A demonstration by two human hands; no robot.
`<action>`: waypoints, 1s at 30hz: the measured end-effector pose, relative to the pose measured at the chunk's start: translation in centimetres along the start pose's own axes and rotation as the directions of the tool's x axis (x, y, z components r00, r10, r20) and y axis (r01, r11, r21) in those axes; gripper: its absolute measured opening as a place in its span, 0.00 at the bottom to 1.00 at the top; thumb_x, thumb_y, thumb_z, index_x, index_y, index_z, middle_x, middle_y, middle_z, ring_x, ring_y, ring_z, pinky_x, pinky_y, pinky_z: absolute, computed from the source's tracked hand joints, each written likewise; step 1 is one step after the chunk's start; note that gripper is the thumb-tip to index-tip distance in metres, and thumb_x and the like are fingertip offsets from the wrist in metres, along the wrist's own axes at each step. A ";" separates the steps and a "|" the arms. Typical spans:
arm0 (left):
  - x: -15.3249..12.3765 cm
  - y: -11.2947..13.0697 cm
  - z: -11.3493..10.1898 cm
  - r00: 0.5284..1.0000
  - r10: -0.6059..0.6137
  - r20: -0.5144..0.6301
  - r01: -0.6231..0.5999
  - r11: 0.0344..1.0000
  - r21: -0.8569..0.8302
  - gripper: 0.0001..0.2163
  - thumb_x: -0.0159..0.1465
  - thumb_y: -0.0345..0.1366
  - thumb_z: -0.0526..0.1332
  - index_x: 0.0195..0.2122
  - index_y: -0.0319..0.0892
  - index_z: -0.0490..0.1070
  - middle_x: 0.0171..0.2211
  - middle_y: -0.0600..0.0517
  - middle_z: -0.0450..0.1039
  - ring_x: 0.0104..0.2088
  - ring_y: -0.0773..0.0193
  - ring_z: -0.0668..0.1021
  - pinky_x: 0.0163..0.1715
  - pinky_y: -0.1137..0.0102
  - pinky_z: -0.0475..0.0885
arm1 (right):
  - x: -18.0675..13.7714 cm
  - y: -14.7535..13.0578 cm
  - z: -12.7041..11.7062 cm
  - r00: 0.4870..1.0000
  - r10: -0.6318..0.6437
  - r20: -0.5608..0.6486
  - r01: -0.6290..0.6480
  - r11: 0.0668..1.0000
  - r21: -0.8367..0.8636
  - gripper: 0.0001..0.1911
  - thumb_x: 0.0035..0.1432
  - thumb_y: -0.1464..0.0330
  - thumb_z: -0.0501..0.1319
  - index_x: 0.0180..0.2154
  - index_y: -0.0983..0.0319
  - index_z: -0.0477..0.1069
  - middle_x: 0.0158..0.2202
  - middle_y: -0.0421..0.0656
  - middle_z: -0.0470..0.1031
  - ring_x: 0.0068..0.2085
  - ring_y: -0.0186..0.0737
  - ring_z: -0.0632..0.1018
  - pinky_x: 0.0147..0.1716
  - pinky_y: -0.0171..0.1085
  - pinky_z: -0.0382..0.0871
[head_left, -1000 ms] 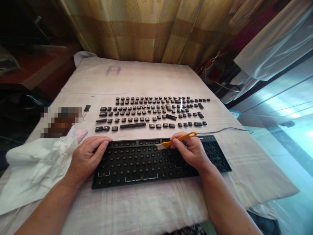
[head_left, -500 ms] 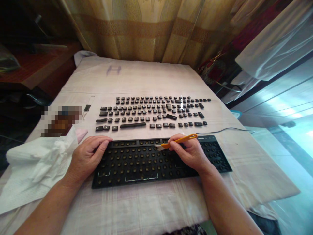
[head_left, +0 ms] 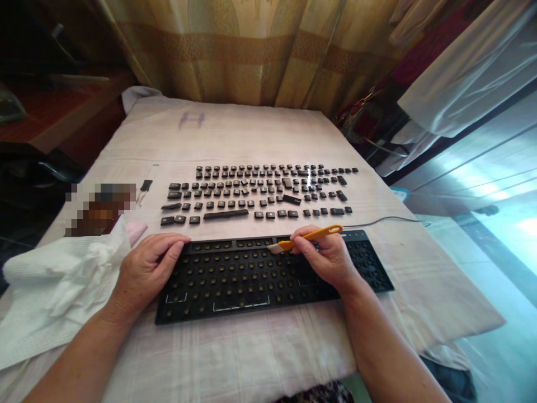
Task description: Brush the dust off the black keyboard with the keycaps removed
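A black keyboard point(head_left: 235, 280) with its keycaps off lies on the cloth-covered table, its bare key posts and white wire stabilizers showing. My left hand point(head_left: 153, 260) is closed on its upper left corner, thumb and fingers along the edge. Pinched in my right hand point(head_left: 323, 254) is a small orange-handled brush point(head_left: 312, 237). Its pale bristles touch or hover just over the top rows of posts, right of the keyboard's middle; exact contact cannot be made out. Beyond the keyboard, the black keycaps point(head_left: 226, 214) are laid out in rows, with the long space bar in the nearest row.
White paper towels point(head_left: 62, 285) lie crumpled at the left, beside a pixelated object point(head_left: 103, 210). A small tool with a black handle point(head_left: 145, 185) rests behind them. The keyboard's cable point(head_left: 390, 219) runs off to the right. A curtain point(head_left: 235, 50) hangs behind the table.
The brush has shifted slightly, with its bristles now lying flatter near the top row. My left hand stays at the keyboard's corner. The whole view has moved a little.
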State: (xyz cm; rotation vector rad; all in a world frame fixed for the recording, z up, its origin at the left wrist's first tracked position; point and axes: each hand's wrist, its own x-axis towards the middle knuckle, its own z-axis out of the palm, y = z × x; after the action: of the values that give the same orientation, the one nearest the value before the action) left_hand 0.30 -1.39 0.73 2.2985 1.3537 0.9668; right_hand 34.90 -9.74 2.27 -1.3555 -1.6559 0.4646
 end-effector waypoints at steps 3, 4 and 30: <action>0.0 0.1 -0.1 0.999 -0.027 0.022 0.027 1.000 -0.001 0.13 0.67 0.46 0.57 0.37 0.47 0.79 0.38 0.51 0.83 0.40 0.59 0.83 0.48 0.60 0.78 | 0.1 0.1 -0.1 0.999 -0.001 0.049 0.002 1.000 -0.014 0.08 0.66 0.66 0.61 0.34 0.59 0.76 0.24 0.39 0.79 0.24 0.37 0.79 0.28 0.35 0.75; 0.0 0.1 -0.2 0.999 -0.031 0.025 0.031 1.000 0.000 0.13 0.67 0.46 0.57 0.37 0.47 0.79 0.38 0.51 0.83 0.40 0.59 0.83 0.49 0.60 0.78 | 0.1 0.0 -0.2 0.998 -0.001 0.066 0.002 1.000 -0.010 0.08 0.66 0.66 0.61 0.34 0.59 0.76 0.25 0.39 0.80 0.24 0.37 0.79 0.29 0.36 0.75; 0.1 0.0 -0.2 0.999 -0.044 0.032 0.044 0.999 0.004 0.13 0.66 0.46 0.57 0.37 0.47 0.79 0.38 0.51 0.83 0.40 0.58 0.83 0.49 0.60 0.78 | 0.2 0.0 0.0 0.998 -0.002 0.065 0.002 1.000 0.004 0.10 0.67 0.65 0.61 0.34 0.60 0.77 0.28 0.42 0.82 0.26 0.38 0.81 0.31 0.37 0.77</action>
State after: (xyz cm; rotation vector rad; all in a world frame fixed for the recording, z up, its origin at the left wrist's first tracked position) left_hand 0.18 -1.34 0.92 2.2669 1.3885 0.9111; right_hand 34.93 -9.59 2.35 -1.3483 -1.7081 0.5158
